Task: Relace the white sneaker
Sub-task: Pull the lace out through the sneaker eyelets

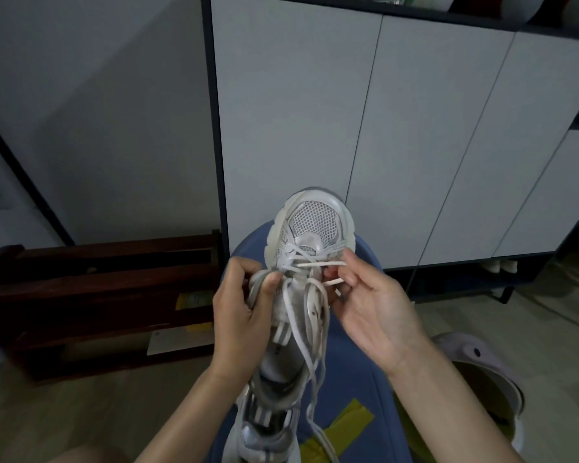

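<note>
The person is showing two bare arms that are coming up from the bottom of the picture. No sleeves are covering them as far as the picture is showing. The left hand (244, 312) and the right hand (375, 312) are bare too, wearing no gloves, rings or watch. The fingers (351, 265) are looking slim, with short, plain nails. A bare knee is peeking in at the bottom left corner.

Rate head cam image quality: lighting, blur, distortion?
Head view: dim, flat indoor light, no glare; wide-angle bending of the cabinet edges; white sneaker and lace fairly sharp; left hand and right hand slightly soft.
</note>
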